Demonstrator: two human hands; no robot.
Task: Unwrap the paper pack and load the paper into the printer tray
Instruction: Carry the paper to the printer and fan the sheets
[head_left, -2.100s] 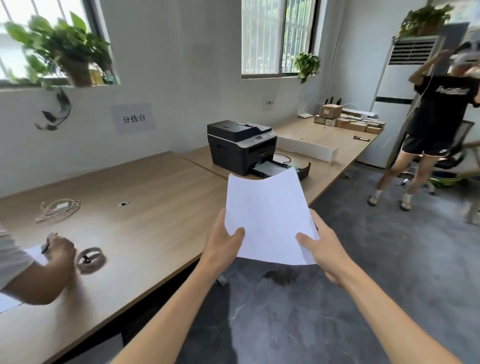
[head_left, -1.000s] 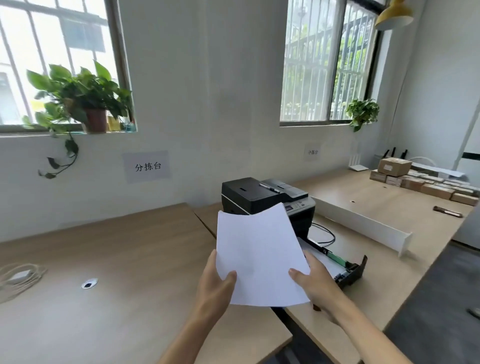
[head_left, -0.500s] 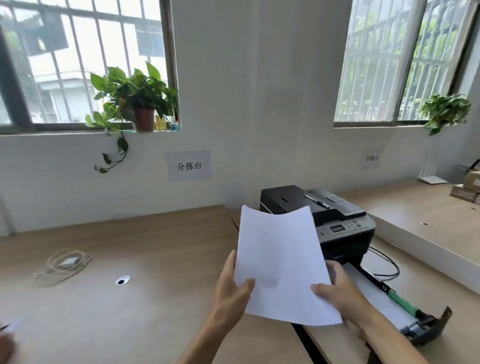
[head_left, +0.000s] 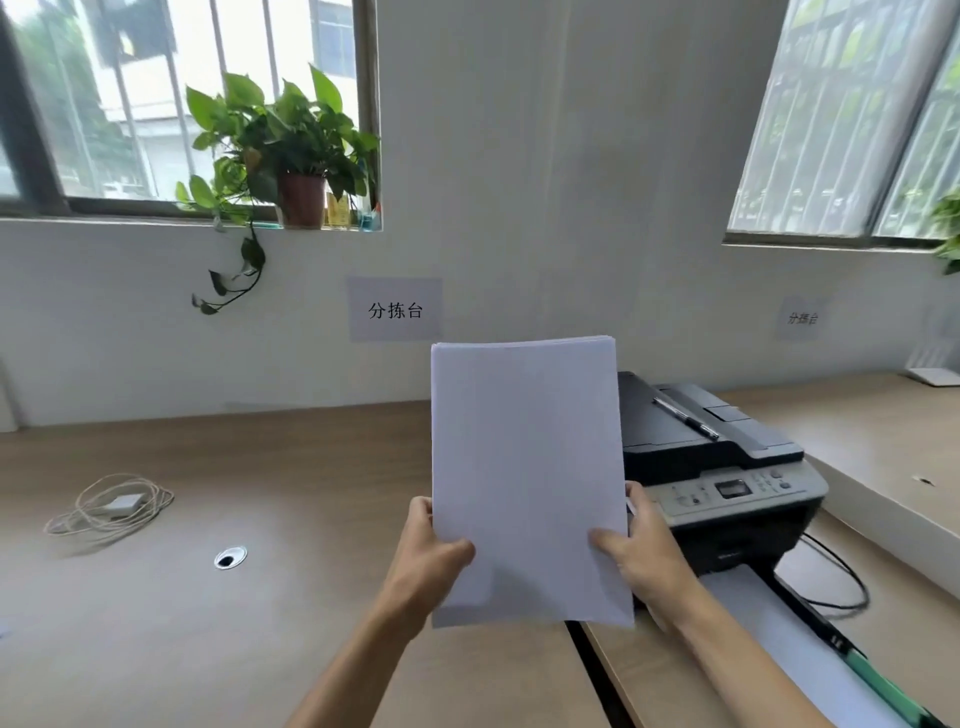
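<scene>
I hold a thin stack of white paper (head_left: 527, 467) upright in front of me with both hands. My left hand (head_left: 428, 558) grips its lower left edge and my right hand (head_left: 641, 553) grips its lower right edge. Behind and to the right of the stack sits the black and grey printer (head_left: 717, 467) on the wooden table. Its paper tray (head_left: 810, 660) is pulled out toward me at the lower right, with white sheets lying in it. The stack hides the printer's left side.
A pen (head_left: 685, 418) lies on top of the printer. A black cable (head_left: 841, 577) loops beside the printer. A coiled white cable with an adapter (head_left: 111, 506) and a grommet hole (head_left: 230, 557) are on the left table. A gap (head_left: 597, 670) separates the two tables.
I have come closer to the tables and turned left. The paper now stands straighter and squarer between my hands, and the printer is near on the right.
</scene>
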